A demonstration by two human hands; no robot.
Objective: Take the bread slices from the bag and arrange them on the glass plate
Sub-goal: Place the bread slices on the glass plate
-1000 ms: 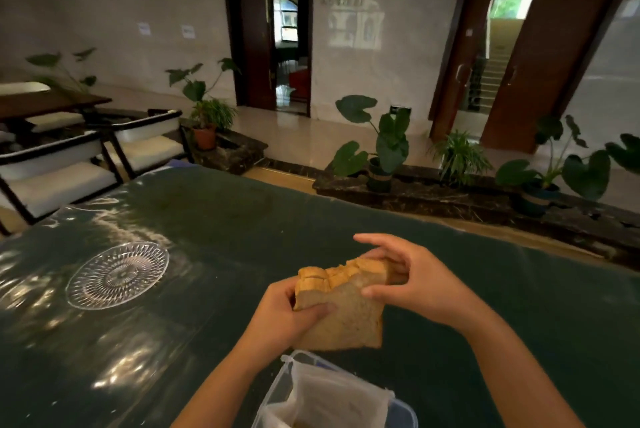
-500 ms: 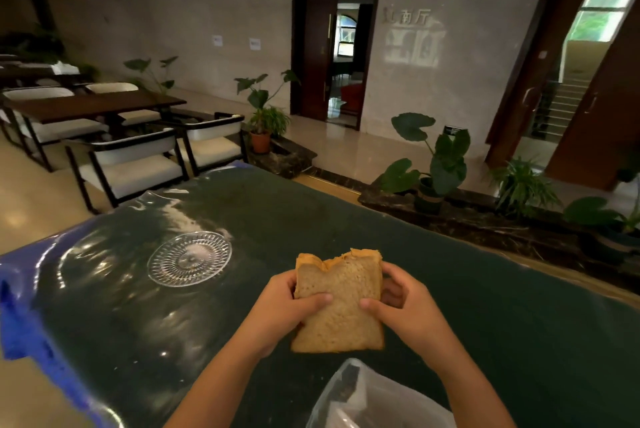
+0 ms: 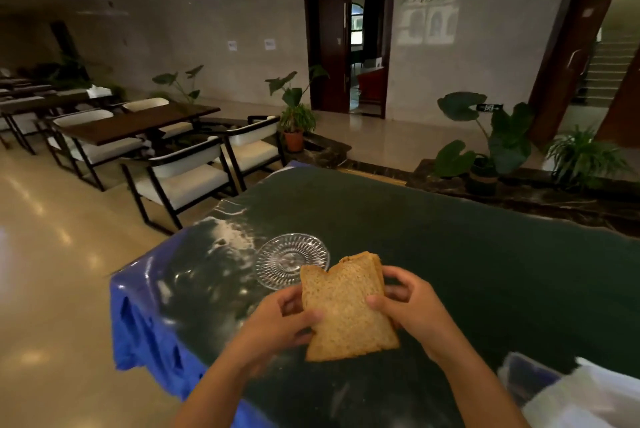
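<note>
Above the desk [image 3: 450, 254], your left hand [image 3: 277, 320] and right hand [image 3: 412, 310] each grip pinching the bread slices [image 3: 346, 310]; glass plate [image 3: 277, 254] at eleven o'clock, bag [image 3: 581, 393] at four.

- The table [image 3: 450, 254] in front of me carried a dark green top under a glossy clear film, and pale glare streaked its left part.
- A blue cloth [image 3: 138, 330] hung crumpled over the table's near-left corner and down its side.
- A ribbed glass plate [image 3: 291, 259] sat flat on the top near that left edge, with nothing lying on the part I could see; its near rim was hidden from me.
- A clear plastic bag [image 3: 554, 389] lay on the top at the lower right, cut off by the frame.
</note>
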